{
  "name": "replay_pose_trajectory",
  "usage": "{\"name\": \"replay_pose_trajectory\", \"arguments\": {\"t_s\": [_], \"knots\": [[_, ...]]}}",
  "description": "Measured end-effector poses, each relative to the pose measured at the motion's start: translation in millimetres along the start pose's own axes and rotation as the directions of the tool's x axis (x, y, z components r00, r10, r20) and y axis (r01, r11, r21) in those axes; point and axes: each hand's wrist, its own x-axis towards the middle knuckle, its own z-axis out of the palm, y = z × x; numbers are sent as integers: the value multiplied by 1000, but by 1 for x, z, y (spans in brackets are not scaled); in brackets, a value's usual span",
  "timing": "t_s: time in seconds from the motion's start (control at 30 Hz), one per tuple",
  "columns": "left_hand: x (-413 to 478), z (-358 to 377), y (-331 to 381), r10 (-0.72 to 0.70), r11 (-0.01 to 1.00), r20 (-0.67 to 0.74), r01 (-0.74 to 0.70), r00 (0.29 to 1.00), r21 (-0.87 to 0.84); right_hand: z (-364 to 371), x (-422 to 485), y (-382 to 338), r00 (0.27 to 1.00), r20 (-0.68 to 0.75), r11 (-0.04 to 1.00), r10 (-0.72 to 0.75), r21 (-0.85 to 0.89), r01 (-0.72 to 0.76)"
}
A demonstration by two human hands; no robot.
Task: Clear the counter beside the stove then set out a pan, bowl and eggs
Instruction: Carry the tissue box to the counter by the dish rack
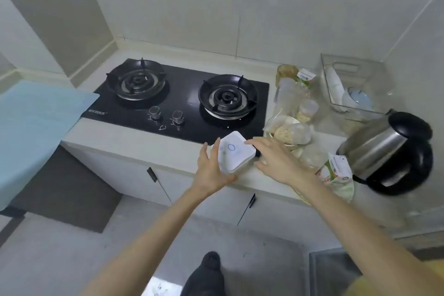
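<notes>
Box: the square white box (236,152), a blue ring on its top, sits tilted at the counter's front edge, centre-right of the frame, over the gas stove's (182,101) lower right corner
Left hand: the left hand (211,168) holds its lower left side, fingers up along the edge, thumb round the near edge
Right hand: the right hand (276,158) is spread wide, fingertips touching the box's right corner
Counter: pale counter (149,144); right of the box lie bagged food (290,131), a steel kettle (389,149) and a clear bin (355,69) of dishes
Room: grey tiled wall (216,7); light blue cloth (36,127) at left
</notes>
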Motion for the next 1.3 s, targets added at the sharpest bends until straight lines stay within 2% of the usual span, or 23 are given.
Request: {"name": "replay_pose_trajectory", "arguments": {"t_s": [0.1,0.17,0.33,0.5,0.67,0.97,1.2,1.3], "knots": [[24,10,-10,-17,996,15,16,1000,90,11,19,4,999,33,977,12,-214,-5],[32,17,-16,12,994,23,-15,1000,112,16,24,3,998,54,962,21,-272,-6],[41,24,-28,92,996,-26,-91,995,12,26,36,8,997,78,964,-22,-263,42],[42,20,-28,62,998,-28,-63,998,-25,32,41,17,992,10,961,-124,-246,123],[33,4,-26,74,996,-51,-77,996,-47,30,38,11,990,19,988,-141,-53,142],[-26,-45,-15,168,975,-278,-202,946,-97,5,8,-43,983,-49,979,-179,94,183],[-123,-87,-18,130,978,-459,-189,879,-84,8,-35,-109,937,-139,859,-320,374,349],[-164,-98,-17,86,976,-522,-177,849,-127,6,-56,-136,910,-179,801,-374,432,414]]}}
